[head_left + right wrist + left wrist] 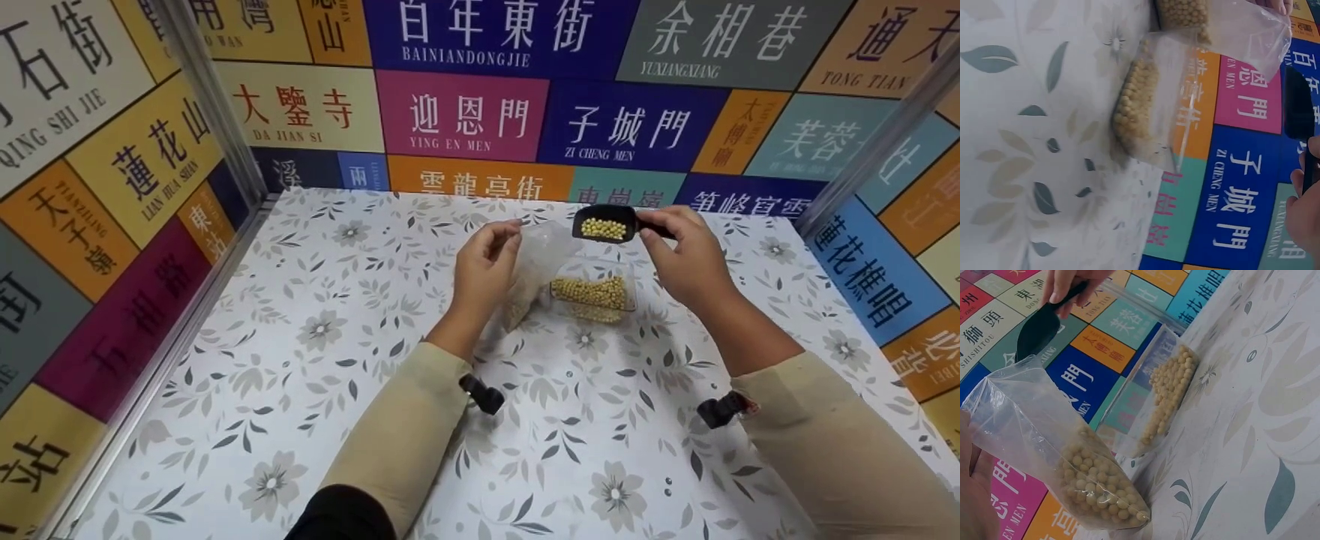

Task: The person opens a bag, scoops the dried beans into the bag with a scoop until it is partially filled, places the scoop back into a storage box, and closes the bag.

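My right hand (686,259) grips the handle of a small black scoop (579,224), which carries a load of round yellowish soybeans (604,229). The scoop is raised beside the mouth of a clear plastic bag (541,251). With its fingers curled at the bag's upper edge, my left hand (486,266) holds the bag upright. Soybeans fill the bag's lower part (1100,486) in the left wrist view. Just right of the bag stands a clear box (1165,112) with a layer of soybeans (589,292) inside.
The table (322,420) wears a white cover with grey flowers and leaves. Colourful panels with printed characters (465,116) rise behind it and on both sides, with a metal frame post (217,97) at the left corner.
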Action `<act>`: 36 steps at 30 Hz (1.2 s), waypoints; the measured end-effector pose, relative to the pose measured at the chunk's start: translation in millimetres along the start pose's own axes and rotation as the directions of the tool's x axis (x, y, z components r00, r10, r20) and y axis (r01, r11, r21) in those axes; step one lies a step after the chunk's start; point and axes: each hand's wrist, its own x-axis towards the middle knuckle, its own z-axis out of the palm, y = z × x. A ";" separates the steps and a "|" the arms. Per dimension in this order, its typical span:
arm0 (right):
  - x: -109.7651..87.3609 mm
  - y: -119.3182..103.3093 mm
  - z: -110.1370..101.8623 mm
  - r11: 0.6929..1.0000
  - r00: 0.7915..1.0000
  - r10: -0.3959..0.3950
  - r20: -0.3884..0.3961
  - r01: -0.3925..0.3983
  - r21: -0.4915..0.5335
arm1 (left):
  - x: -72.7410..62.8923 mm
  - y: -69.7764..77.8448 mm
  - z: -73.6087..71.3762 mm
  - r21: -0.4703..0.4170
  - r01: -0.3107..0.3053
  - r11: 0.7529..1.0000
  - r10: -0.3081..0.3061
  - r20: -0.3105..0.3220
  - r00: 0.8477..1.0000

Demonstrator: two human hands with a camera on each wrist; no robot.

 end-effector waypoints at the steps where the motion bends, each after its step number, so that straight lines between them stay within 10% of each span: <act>1: 1.3 -3.5 -0.4 0.999 1.000 -0.027 0.008 0.027 -0.033 | -0.1 0.4 0.0 0.001 0.001 1.000 -0.001 0.000 1.000; 8: 9.1 -17.6 0.2 0.949 0.974 -0.221 0.044 0.225 -0.219 | 0.1 1.2 0.4 0.006 -0.006 1.000 0.006 -0.009 1.000; 19: 10.3 -14.4 -0.9 0.932 0.956 -0.292 0.015 0.288 -0.221 | 0.8 -0.5 0.9 0.036 -0.037 0.999 0.037 -0.021 0.999; 28: 10.2 11.6 -12.4 0.992 0.999 -0.031 0.031 0.035 -0.125 | 0.0 -0.2 -0.4 0.032 -0.028 0.999 0.028 -0.010 1.000; 36: 6.5 36.3 -1.5 0.949 0.971 0.099 0.216 -0.027 -0.314 | -0.8 0.8 0.5 0.023 0.007 1.000 -0.007 -0.006 1.000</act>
